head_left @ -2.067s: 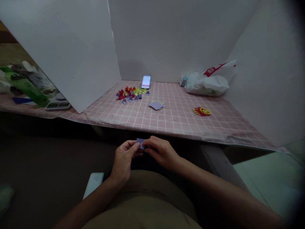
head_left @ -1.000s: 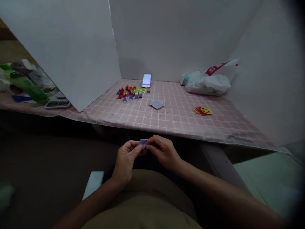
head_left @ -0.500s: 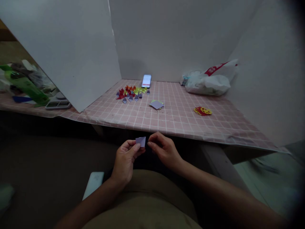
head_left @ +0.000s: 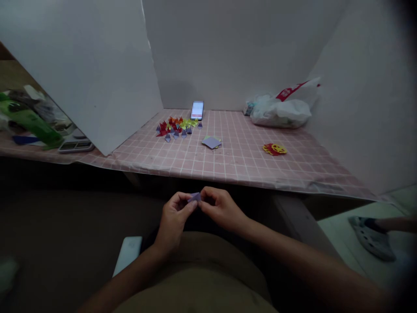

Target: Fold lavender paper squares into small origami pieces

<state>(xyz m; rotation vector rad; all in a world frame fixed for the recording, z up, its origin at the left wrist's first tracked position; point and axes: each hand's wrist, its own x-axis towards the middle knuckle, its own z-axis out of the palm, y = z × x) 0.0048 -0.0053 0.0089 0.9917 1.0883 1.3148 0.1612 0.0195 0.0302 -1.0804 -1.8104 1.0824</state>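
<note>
A small folded piece of lilac paper (head_left: 194, 197) is held in front of my body, just below the table's near edge. My left hand (head_left: 174, 216) pinches it from the left between thumb and fingers. From the right, the thumb and fingertips of my right hand (head_left: 221, 207) close on its other edge. On the table lies a stack of square paper sheets (head_left: 211, 142), lilac on top with yellow-green showing beneath. Beyond it to the left sits a cluster of small folded paper pieces (head_left: 176, 126) in red, orange, yellow and lilac.
A lit phone (head_left: 197, 110) leans at the back. White plastic bag (head_left: 280, 114) and red and yellow cut-out shapes (head_left: 274, 149) rest on the right. White panels (head_left: 97, 65) enclose the pink checked tabletop (head_left: 241, 165). Another person's foot in a clog (head_left: 373, 238) shows at the right.
My right hand has moved left and now grips the lilac paper, which has tilted and shows a narrower shape. Another person's foot has come into view at the right.
</note>
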